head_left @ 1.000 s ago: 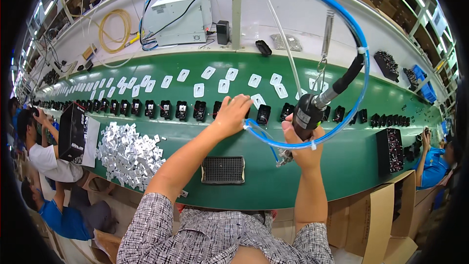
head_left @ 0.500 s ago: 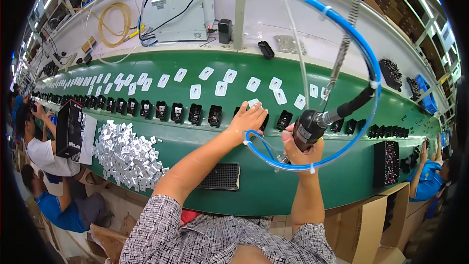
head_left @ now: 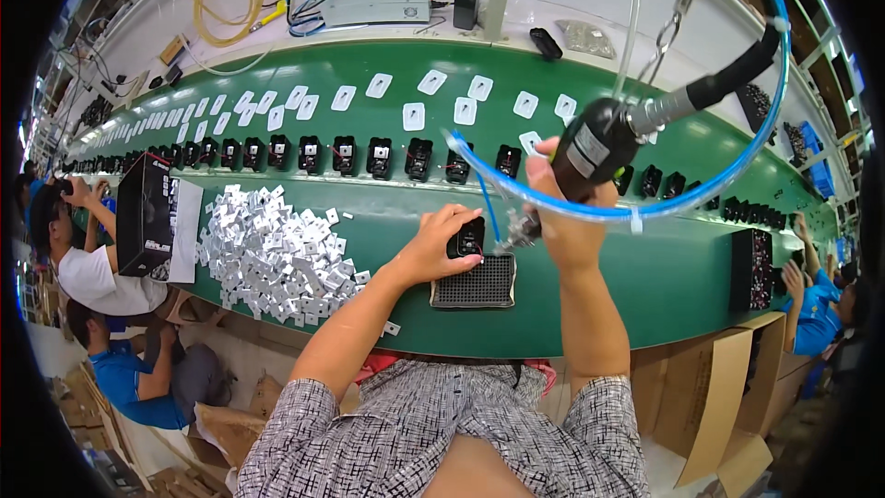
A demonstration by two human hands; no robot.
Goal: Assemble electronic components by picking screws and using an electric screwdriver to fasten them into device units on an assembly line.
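My left hand is closed around a small black plastic housing, thumb at its near side and fingers at its far side. That housing rests at the far edge of a black grid tray. In my right hand is a black power screwdriver, hung from above. Its tip end points toward the housing, apart from it as far as I can see. A blue hose loops in front of the right hand. Beyond my hands runs a row of similar black housings, some with silver pieces inside.
Left of my arm lies a heap of small silver metal plates. White rectangular pieces are spread over the far green bench. A black box stands left, a dark bin right. Co-workers sit at both ends.
My left hand has drawn a black housing from the row toward me, to the grid tray. The right hand has raised the screwdriver slightly. The whole view has shifted.
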